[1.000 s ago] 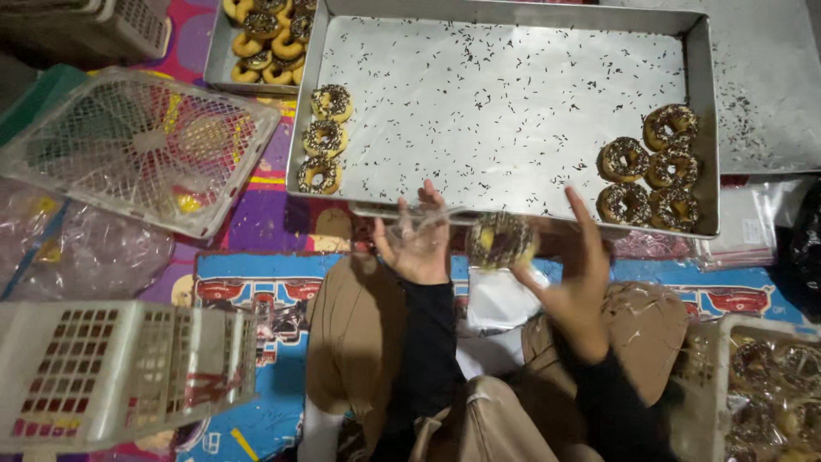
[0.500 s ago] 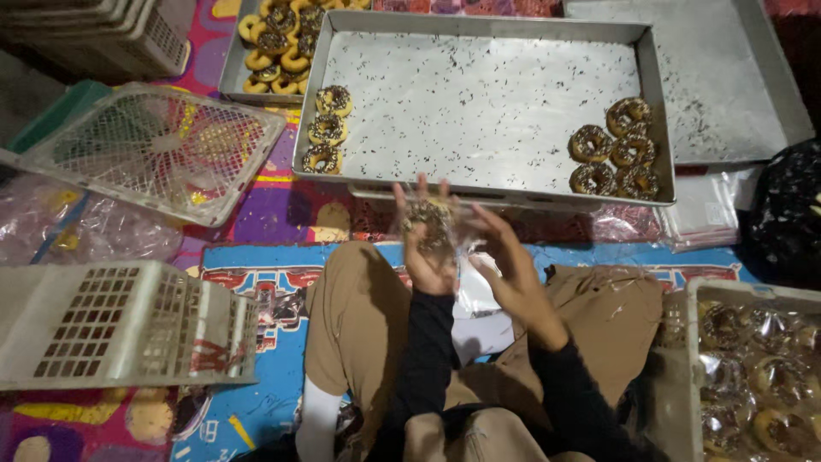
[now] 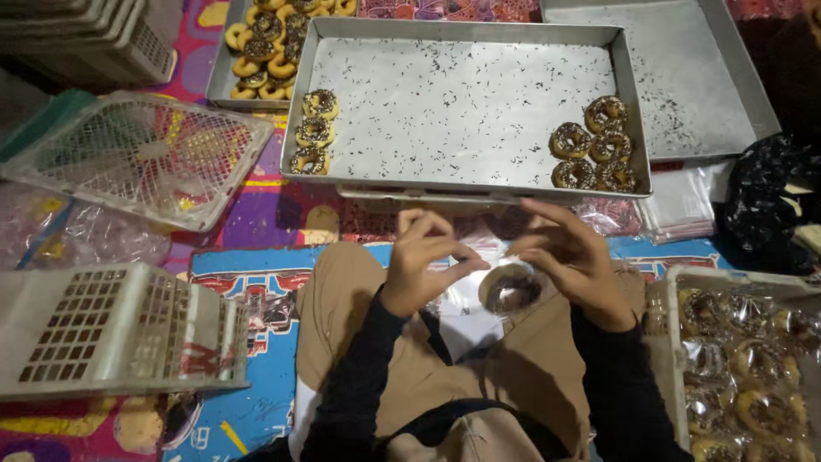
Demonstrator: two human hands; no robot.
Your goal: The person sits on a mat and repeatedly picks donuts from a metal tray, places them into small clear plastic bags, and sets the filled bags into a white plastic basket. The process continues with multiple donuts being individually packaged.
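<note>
Chocolate-sprinkled doughnut in a clear plastic wrapper [image 3: 508,289], over my lap, between my two hands. It sits just inside and below my right hand [image 3: 575,261], whose fingers curl over its top and far edge, pinching the wrapper; my left hand [image 3: 425,261] is close on the other side, thumb and forefinger tips pointing toward the doughnut and nearly touching the film, fingers bent and half closed. I cannot tell whether the left fingertips grip the plastic or only meet it. The doughnut is round, so no long axis; its flat face is tilted up toward me. Right hand is the nearer and carries it. Beyond my fingertips, touching distance ahead, a large steel tray [image 3: 462,184]: mostly bare and strewn with loose sprinkles, three sprinkled doughnuts [image 3: 313,131] in a column at its left end, five more [image 3: 594,144] clustered at its right end. Further beyond to the left, a second tray [image 3: 217,85] with plain and sprinkled doughnuts; beyond to the right, an empty steel tray [image 3: 684,77]. Right of my right hand, a white bin [image 3: 671,342] filled with wrapped doughnuts. Left of my left hand, an upturned white plastic basket [image 3: 111,329]; another mesh basket [image 3: 141,158] lies further out.
</note>
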